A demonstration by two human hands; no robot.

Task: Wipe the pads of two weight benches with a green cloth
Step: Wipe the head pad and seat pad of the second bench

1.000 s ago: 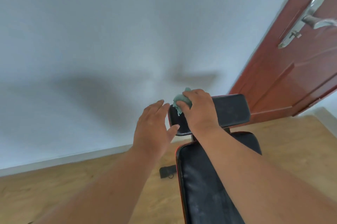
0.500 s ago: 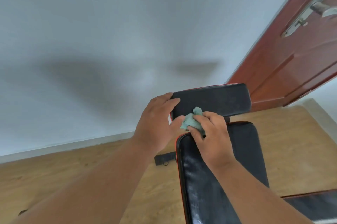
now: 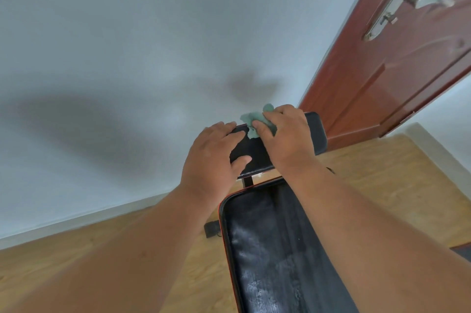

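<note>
Vinyl on the long pad nearest me is glossy black, red-piped, round-cornered and streaked with pale smears. Beyond it my left hand rests with fingers straight on the left end of the small headrest pad, steadying it, while my right hand clamps the crumpled green cloth against its far top edge. Since the cloth is bunched small, I judge it could skip patches or slide off that rounded edge toward the wall beyond.

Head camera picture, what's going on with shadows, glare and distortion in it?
Head view: soft blurry shadows on the wall; glare streaks on the long bench pad; the door leans from wide-angle distortion; the right hand with the green cloth looks sharp.
</note>
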